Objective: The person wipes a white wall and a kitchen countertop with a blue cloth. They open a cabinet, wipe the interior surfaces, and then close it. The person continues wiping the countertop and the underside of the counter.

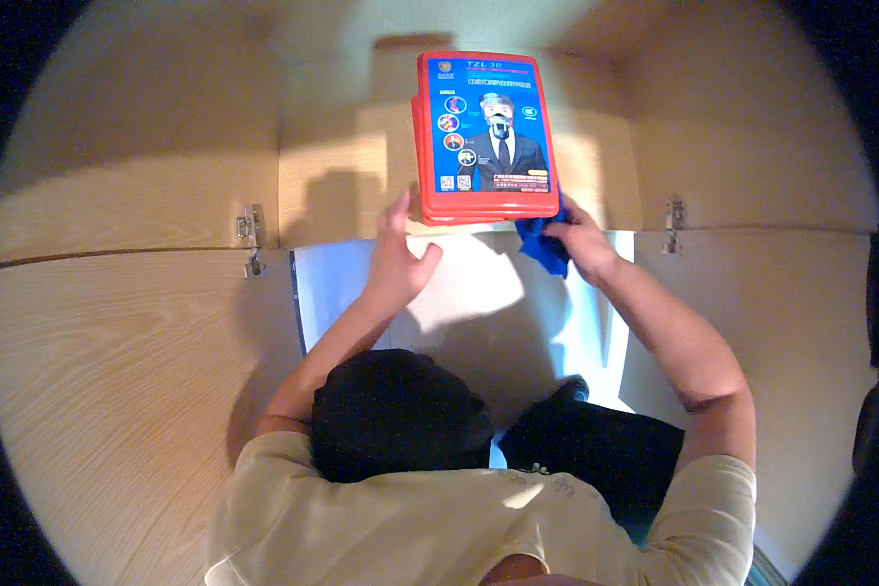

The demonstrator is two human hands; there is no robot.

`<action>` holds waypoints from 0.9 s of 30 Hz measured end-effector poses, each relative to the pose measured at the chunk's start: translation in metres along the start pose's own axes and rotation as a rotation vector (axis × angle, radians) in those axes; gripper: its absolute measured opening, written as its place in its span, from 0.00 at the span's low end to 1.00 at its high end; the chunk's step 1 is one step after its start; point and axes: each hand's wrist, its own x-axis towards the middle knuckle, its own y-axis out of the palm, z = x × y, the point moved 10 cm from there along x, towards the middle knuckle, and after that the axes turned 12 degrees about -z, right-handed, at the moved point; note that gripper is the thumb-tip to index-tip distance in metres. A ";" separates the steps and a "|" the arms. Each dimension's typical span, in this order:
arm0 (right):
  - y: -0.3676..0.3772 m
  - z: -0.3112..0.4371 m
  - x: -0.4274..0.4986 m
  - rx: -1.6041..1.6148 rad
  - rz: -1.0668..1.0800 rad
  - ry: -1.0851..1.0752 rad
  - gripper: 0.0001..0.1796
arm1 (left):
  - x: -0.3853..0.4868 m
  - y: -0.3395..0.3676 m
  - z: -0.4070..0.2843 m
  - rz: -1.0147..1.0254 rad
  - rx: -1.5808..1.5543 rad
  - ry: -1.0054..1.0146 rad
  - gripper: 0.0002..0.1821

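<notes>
A red plastic case (489, 135) with a blue printed label sits in front of me, partly inside a wooden cabinet. Its label pictures a figure in a suit and a breathing mask, and bears writing. Under it shows the edge of another red layer; whether that is a second case I cannot tell. My left hand (403, 256) is at the case's lower left corner, thumb spread from the fingers. Whether its fingertips touch the case is unclear. By the lower right corner, my right hand (582, 238) grips a crumpled blue cloth (546, 245), partly hidden by the case.
Two wooden cabinet doors, the left (117, 366) and the right (762, 351), stand swung wide on metal hinges (250, 238) (672, 223). The cabinet's floor panel (329, 198) ends in a front edge below the case. Bright light falls on the white floor (461, 278).
</notes>
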 end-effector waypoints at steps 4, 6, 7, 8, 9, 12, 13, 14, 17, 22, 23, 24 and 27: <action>-0.064 0.080 -0.024 -0.065 -0.224 -0.327 0.27 | 0.010 -0.018 -0.077 -0.150 0.136 0.563 0.40; -0.044 0.128 -0.046 -0.169 -0.084 -0.542 0.24 | 0.008 -0.007 -0.093 -0.073 0.177 0.718 0.31; -0.026 0.148 -0.062 -0.470 -0.082 -0.720 0.25 | 0.005 -0.005 -0.098 -0.069 0.155 0.794 0.29; -0.001 0.166 -0.090 -0.720 -0.039 -1.029 0.26 | 0.005 0.002 -0.099 -0.042 0.161 0.811 0.27; 0.029 0.168 -0.117 -0.979 -0.006 -1.339 0.27 | 0.006 0.011 -0.097 -0.018 0.171 0.833 0.24; 0.076 0.140 -0.108 -1.120 0.109 -1.189 0.35 | 0.003 0.019 -0.086 -0.021 0.152 0.784 0.23; 0.082 0.145 -0.108 -1.049 0.089 -1.290 0.35 | 0.000 0.016 -0.087 -0.081 0.113 0.810 0.23; 0.088 0.147 -0.100 -1.046 0.104 -1.338 0.35 | 0.005 0.020 -0.078 -0.042 0.115 0.721 0.24; 0.082 0.146 -0.089 -0.996 0.166 -1.395 0.33 | 0.008 0.023 -0.074 -0.023 0.119 0.655 0.23; 0.068 0.158 -0.072 -0.960 0.180 -1.357 0.30 | 0.013 0.026 -0.081 -0.032 0.306 0.687 0.15; 0.067 0.159 -0.064 -0.981 0.148 -1.288 0.29 | 0.011 0.022 -0.086 -0.073 0.279 0.719 0.14; 0.067 0.165 -0.057 -0.939 0.082 -1.240 0.27 | 0.010 0.018 -0.091 -0.110 0.253 0.748 0.14; 0.100 0.166 -0.061 -0.906 0.183 -1.335 0.26 | 0.009 0.015 -0.096 -0.143 0.205 0.763 0.14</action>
